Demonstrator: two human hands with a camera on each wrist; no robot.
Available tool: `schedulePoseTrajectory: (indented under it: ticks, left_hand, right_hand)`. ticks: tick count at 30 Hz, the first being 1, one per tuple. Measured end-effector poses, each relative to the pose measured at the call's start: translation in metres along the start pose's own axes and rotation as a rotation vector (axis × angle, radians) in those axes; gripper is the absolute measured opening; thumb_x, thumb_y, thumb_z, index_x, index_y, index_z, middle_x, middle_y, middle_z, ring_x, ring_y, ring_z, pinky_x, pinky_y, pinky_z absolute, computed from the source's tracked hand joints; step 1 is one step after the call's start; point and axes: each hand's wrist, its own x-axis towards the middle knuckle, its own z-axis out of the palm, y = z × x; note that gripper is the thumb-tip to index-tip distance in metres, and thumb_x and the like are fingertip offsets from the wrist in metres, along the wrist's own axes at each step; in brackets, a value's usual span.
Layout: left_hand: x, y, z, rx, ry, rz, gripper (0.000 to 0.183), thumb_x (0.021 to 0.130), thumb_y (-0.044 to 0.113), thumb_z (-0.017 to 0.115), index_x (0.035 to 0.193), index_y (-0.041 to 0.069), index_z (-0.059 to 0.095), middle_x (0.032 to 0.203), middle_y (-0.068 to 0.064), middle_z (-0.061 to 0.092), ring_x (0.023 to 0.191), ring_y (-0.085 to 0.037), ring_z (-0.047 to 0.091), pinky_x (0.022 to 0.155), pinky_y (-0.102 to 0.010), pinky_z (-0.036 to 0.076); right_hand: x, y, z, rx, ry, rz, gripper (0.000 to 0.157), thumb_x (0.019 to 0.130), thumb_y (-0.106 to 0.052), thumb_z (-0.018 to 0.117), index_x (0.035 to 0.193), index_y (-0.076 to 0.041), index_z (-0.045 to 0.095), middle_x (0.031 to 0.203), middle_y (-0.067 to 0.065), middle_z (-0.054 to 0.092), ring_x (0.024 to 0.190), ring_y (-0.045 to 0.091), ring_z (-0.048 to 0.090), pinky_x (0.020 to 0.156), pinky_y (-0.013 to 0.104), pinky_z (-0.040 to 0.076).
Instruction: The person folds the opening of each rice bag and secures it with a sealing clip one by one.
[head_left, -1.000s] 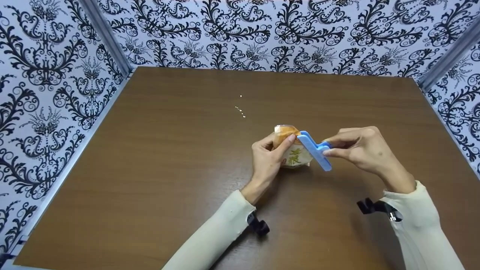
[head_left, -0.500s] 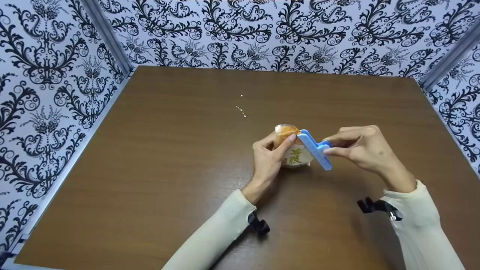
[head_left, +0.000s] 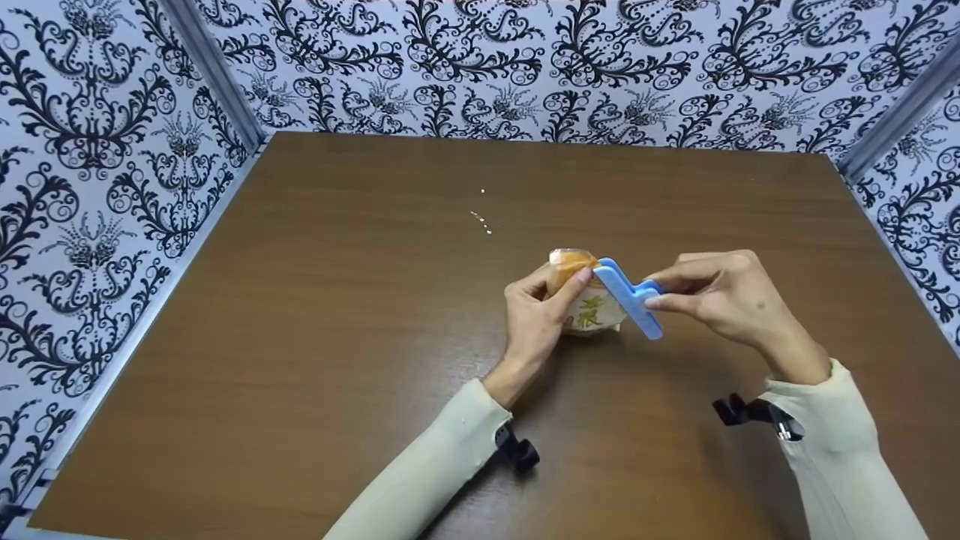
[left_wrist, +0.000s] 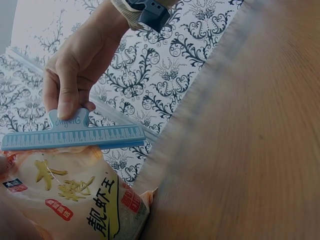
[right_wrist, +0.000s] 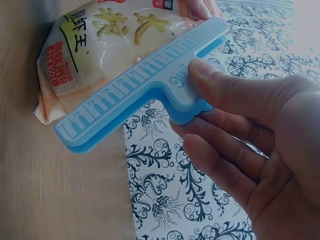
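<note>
My left hand (head_left: 529,311) grips a printed plastic food bag (head_left: 592,311) by its side, the thumb lying over the front near the top. Orange and cream colours and gold and black characters show on the bag (left_wrist: 75,195) in the left wrist view. A blue bag clip (head_left: 630,300) with a ruler-like scale lies across the bag's edge. Thumb and fingers of my right hand (head_left: 731,300) pinch the tab of the clip (right_wrist: 145,80). In the right wrist view the bag (right_wrist: 110,40) meets the clip's long bar. Most of my left fingers are hidden behind the bag.
Beneath the hands is a brown wooden table (head_left: 337,300). Several small white specks (head_left: 481,219) lie on it beyond the bag. Black-and-white patterned walls (head_left: 480,75) stand along the back and sides. Black wrist-camera mounts (head_left: 517,450) stick out from both sleeves.
</note>
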Motion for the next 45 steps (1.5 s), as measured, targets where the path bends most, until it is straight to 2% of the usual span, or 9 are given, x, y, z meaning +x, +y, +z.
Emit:
schedulePoseTrajectory:
  ticks: [6, 12, 16, 23, 30, 35, 38, 42, 45]
  left_hand:
    - [-0.0010, 0.0005, 0.0000, -0.004, 0.002, -0.003, 0.020, 0.089, 0.007, 0.080, 0.075, -0.005, 0.072, 0.091, -0.004, 0.078, 0.078, -0.011, 0.070, 0.069, -0.025, 0.059]
    - [-0.0014, 0.0001, 0.0000, -0.003, 0.007, 0.000, 0.032, 0.089, 0.007, 0.081, 0.070, -0.011, 0.062, 0.093, -0.009, 0.079, 0.076, -0.009, 0.069, 0.066, -0.024, 0.057]
    - [-0.0010, -0.0003, -0.0001, -0.003, 0.007, -0.007, 0.020, 0.089, 0.007, 0.081, 0.081, -0.010, 0.072, 0.094, -0.010, 0.079, 0.076, -0.008, 0.069, 0.066, -0.023, 0.058]
    - [-0.0010, -0.0001, 0.0005, -0.020, 0.003, 0.004, 0.030, 0.089, 0.004, 0.080, 0.073, -0.015, 0.063, 0.093, -0.006, 0.077, 0.079, -0.008, 0.069, 0.069, -0.024, 0.058]
    - [-0.0012, -0.0008, 0.0009, -0.003, 0.013, -0.003, 0.015, 0.088, 0.005, 0.080, 0.087, -0.009, 0.076, 0.093, -0.011, 0.078, 0.078, -0.008, 0.069, 0.070, -0.025, 0.059]
    - [-0.0013, -0.0013, 0.0003, 0.002, 0.016, 0.005, 0.020, 0.088, 0.005, 0.081, 0.080, -0.011, 0.072, 0.090, -0.005, 0.077, 0.078, -0.008, 0.068, 0.070, -0.025, 0.058]
    - [-0.0012, -0.0013, 0.0003, 0.000, 0.013, 0.014, 0.031, 0.088, 0.005, 0.081, 0.071, -0.013, 0.062, 0.089, -0.005, 0.076, 0.078, -0.008, 0.068, 0.070, -0.024, 0.058]
    - [-0.0009, -0.0010, 0.0011, -0.006, 0.009, 0.016, 0.032, 0.089, 0.005, 0.080, 0.070, -0.013, 0.060, 0.092, -0.007, 0.077, 0.079, -0.008, 0.069, 0.070, -0.024, 0.059]
    - [-0.0008, -0.0006, 0.0014, -0.005, 0.004, 0.011, 0.023, 0.089, 0.005, 0.080, 0.077, -0.012, 0.069, 0.093, -0.010, 0.078, 0.078, -0.008, 0.069, 0.069, -0.024, 0.059]
  right_hand:
    - [-0.0001, -0.0007, 0.0007, 0.006, 0.004, 0.001, 0.020, 0.076, -0.009, 0.093, 0.093, -0.017, 0.085, 0.074, -0.003, 0.074, 0.060, 0.003, 0.062, 0.055, 0.014, 0.050]
    - [0.0009, -0.0015, 0.0009, 0.007, 0.005, 0.000, 0.020, 0.076, -0.009, 0.093, 0.093, -0.016, 0.085, 0.075, -0.002, 0.074, 0.060, 0.004, 0.063, 0.055, 0.015, 0.052]
    - [0.0010, -0.0023, 0.0010, 0.011, 0.006, -0.002, 0.021, 0.076, -0.009, 0.093, 0.094, -0.016, 0.085, 0.075, -0.002, 0.075, 0.060, 0.004, 0.063, 0.056, 0.015, 0.052]
    - [0.0005, -0.0032, 0.0015, 0.049, 0.019, 0.000, 0.022, 0.075, -0.005, 0.093, 0.093, -0.015, 0.085, 0.075, 0.000, 0.075, 0.060, 0.005, 0.064, 0.055, 0.016, 0.053]
    - [-0.0003, -0.0032, 0.0017, 0.039, 0.017, 0.003, 0.021, 0.076, -0.006, 0.092, 0.093, -0.015, 0.085, 0.075, -0.001, 0.075, 0.060, 0.005, 0.063, 0.055, 0.016, 0.052]
    - [0.0009, -0.0037, 0.0015, 0.036, 0.020, -0.001, 0.022, 0.076, -0.006, 0.093, 0.094, -0.015, 0.085, 0.075, -0.001, 0.075, 0.060, 0.005, 0.063, 0.055, 0.016, 0.052]
    - [0.0018, -0.0044, 0.0011, 0.033, 0.023, -0.006, 0.022, 0.075, -0.007, 0.093, 0.094, -0.016, 0.085, 0.076, -0.001, 0.075, 0.060, 0.005, 0.063, 0.055, 0.015, 0.052]
    - [0.0026, -0.0050, 0.0006, 0.026, 0.021, -0.012, 0.022, 0.076, -0.008, 0.093, 0.094, -0.017, 0.085, 0.075, -0.002, 0.075, 0.060, 0.005, 0.062, 0.054, 0.016, 0.050]
    - [0.0029, -0.0051, 0.0002, 0.024, 0.017, -0.020, 0.021, 0.077, -0.008, 0.092, 0.095, -0.016, 0.085, 0.076, -0.001, 0.075, 0.060, 0.005, 0.063, 0.054, 0.016, 0.050]
